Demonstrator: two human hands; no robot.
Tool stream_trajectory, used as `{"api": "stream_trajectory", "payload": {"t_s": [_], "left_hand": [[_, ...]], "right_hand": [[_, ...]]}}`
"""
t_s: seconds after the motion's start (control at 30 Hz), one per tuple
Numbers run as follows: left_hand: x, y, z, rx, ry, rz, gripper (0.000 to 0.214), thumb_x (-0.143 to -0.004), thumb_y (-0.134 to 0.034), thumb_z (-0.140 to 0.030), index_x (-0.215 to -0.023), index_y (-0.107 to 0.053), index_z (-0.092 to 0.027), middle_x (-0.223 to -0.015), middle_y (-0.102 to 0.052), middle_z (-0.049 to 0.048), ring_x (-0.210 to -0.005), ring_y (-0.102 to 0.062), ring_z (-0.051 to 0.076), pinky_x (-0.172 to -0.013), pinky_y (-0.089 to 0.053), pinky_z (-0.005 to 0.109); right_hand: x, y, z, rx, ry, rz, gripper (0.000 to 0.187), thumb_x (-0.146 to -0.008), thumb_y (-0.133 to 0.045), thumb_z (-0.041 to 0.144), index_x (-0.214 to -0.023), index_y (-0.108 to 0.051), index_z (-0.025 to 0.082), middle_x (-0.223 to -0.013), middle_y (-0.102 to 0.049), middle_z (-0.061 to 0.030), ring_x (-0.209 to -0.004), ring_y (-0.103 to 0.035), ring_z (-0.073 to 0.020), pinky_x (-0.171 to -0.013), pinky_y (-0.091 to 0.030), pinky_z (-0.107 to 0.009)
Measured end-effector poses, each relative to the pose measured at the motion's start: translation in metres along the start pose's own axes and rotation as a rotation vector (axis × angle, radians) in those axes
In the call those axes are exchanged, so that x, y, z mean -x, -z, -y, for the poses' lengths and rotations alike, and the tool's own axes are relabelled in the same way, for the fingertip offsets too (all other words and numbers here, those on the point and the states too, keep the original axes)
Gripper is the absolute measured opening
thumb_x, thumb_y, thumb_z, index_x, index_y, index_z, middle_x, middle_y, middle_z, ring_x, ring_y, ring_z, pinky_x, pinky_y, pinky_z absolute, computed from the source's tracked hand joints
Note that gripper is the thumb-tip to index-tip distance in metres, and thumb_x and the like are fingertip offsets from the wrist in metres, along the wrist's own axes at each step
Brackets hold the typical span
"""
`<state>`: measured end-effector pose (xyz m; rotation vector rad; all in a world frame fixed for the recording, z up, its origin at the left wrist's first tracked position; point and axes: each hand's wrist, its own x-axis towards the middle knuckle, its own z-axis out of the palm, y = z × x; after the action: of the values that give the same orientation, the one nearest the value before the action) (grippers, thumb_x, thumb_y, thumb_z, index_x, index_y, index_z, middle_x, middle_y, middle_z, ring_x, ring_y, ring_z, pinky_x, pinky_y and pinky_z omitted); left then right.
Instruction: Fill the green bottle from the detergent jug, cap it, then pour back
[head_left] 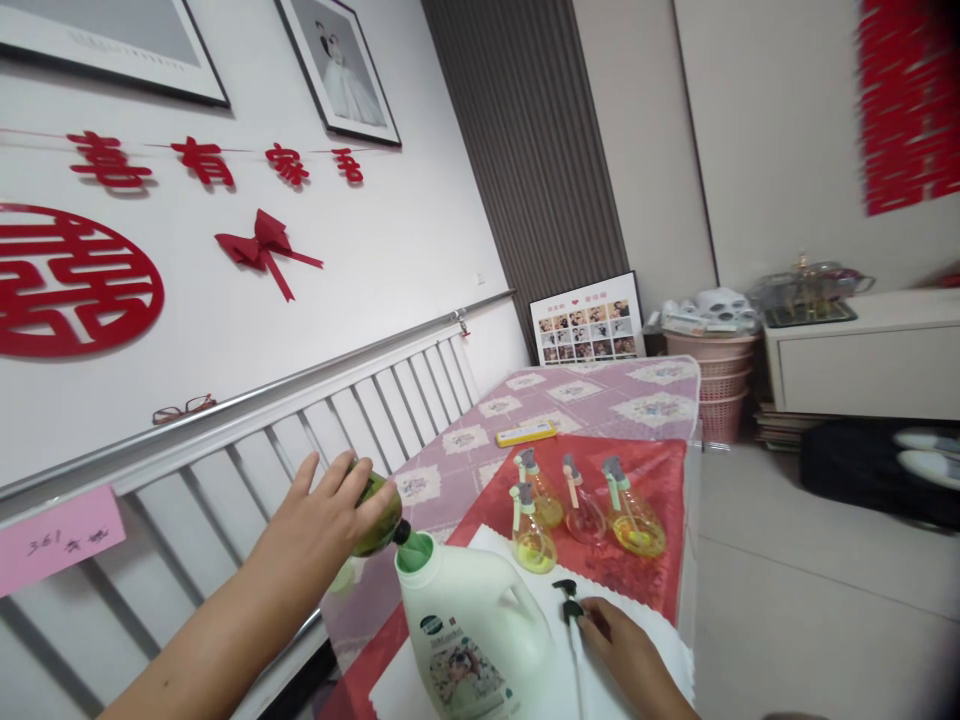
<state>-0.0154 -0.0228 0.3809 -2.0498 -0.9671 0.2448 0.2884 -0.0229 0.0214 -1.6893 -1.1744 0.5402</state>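
Observation:
My left hand (pixel 330 520) grips a small green bottle (pixel 381 515), tipped over with its neck pointing down into the open green mouth of a large white jug (pixel 472 625). The jug stands on a white cloth (pixel 660 650) at the near end of the table. My right hand (pixel 626 655) rests on that cloth just right of the jug, fingertips on a dark pump sprayer head (pixel 568 598) with its white tube lying loose. Beyond it stand several small flask-shaped spray bottles (pixel 581 510) holding yellow and pink liquid.
A red cloth (pixel 660 470) and a pink patterned cover (pixel 600 395) lie over the table, with a yellow flat box (pixel 526 433) further back. A white radiator rail (pixel 315 420) runs along the left wall. Pink baskets (pixel 716 385) and a white cabinet (pixel 862 360) stand behind.

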Motion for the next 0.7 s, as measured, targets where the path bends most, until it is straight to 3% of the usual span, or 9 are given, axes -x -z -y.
{"api": "stream_trajectory", "payload": {"t_s": [0.37, 0.7], "left_hand": [[-0.011, -0.004, -0.006, -0.098, -0.111, -0.306, 0.035, -0.087, -0.055, -0.014, -0.118, -0.061, -0.03, -0.128, -0.068, 0.0096, -0.125, -0.058, 0.035, -0.1, -0.046, 0.059], [-0.011, -0.002, -0.006, -0.091, -0.144, -0.323, 0.035, -0.087, -0.058, -0.017, -0.119, -0.061, -0.031, -0.129, -0.068, 0.0095, -0.124, -0.059, 0.035, -0.099, -0.046, 0.059]], "right_hand": [[-0.001, -0.001, -0.001, 0.0, 0.0, 0.003, 0.032, -0.069, -0.045, 0.047, -0.076, -0.066, 0.024, -0.069, -0.071, -0.0054, -0.07, -0.066, -0.0271, -0.068, -0.048, -0.036], [0.001, -0.002, -0.001, -0.023, 0.006, -0.011, 0.029, -0.071, -0.046, 0.046, -0.076, -0.066, 0.025, -0.066, -0.069, -0.0027, -0.067, -0.065, -0.025, -0.066, -0.048, -0.034]]}}
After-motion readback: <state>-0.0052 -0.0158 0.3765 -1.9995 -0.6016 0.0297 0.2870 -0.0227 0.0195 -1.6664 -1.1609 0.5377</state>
